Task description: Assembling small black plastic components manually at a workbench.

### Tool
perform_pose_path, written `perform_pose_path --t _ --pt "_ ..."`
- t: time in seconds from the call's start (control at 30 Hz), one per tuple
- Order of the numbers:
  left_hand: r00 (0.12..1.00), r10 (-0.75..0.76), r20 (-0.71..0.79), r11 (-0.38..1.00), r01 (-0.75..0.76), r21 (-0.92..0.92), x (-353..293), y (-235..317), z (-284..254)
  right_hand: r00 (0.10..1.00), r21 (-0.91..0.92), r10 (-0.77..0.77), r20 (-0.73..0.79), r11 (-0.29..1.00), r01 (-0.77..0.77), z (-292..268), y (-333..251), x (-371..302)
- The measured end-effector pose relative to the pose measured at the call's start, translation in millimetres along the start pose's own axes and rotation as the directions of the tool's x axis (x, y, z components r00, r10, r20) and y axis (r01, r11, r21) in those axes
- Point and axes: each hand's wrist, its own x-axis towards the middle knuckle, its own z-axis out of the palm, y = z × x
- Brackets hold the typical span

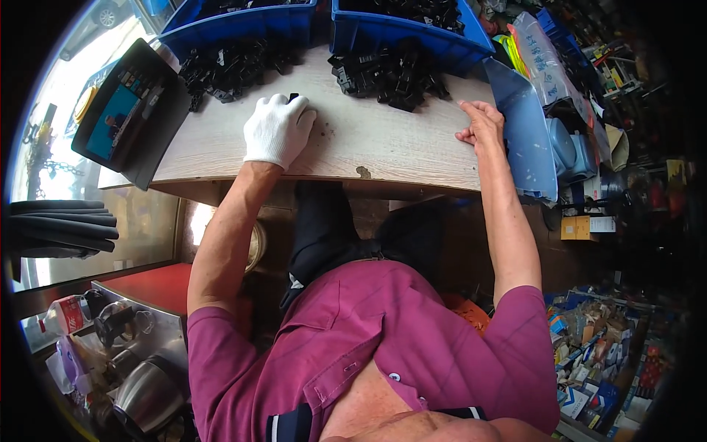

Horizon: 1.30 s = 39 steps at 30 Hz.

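My left hand [278, 134], in a white knitted glove, rests on the pale wood-grain tabletop [390, 147]. Its fingers close on a small black plastic part [293, 96], of which only the top end shows. At the table's right end, my bare right hand [482, 124] hovers beside a light blue plastic panel [521, 132], with fingers slightly bent and apart and nothing visible between them. Beyond my left hand lies a pile of black plastic parts [228, 70]. A second pile of black parts [394, 77] sits right of centre.
Two blue bins [243, 26] [412, 44] filled with black parts stand along the far side. On the left, a tablet in a dark case [121, 110] leans up. The table's front edge has a chipped spot [363, 172]. A metal kettle [151, 394] is low at left.
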Motion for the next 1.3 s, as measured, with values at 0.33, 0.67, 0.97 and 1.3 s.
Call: perform_pose_path --t 0.33,0.67,0.97,1.3 --pt "0.998 0.066 -0.022 0.991 -0.068 -0.117 -0.4 21.2 18.2 0.985 -0.466 -0.17 0.019 0.87 0.16 40.6 -10.9 8.2" --pt "0.99 -0.142 -0.018 0.846 0.112 -0.522 -4.8 30.3 18.6 0.967 -0.404 0.115 0.229 0.915 -0.013 20.6 -13.8 -47.0" --pt "0.977 -0.214 0.008 0.662 0.151 -0.734 -11.8 72.5 22.9 0.929 -0.188 -0.118 0.352 0.963 0.193 12.9 -6.9 -51.0" --pt "0.99 -0.142 0.019 0.709 0.116 -0.695 -9.5 78.3 23.0 0.893 -0.425 -0.069 0.444 0.862 0.277 25.8 -14.7 -50.5"
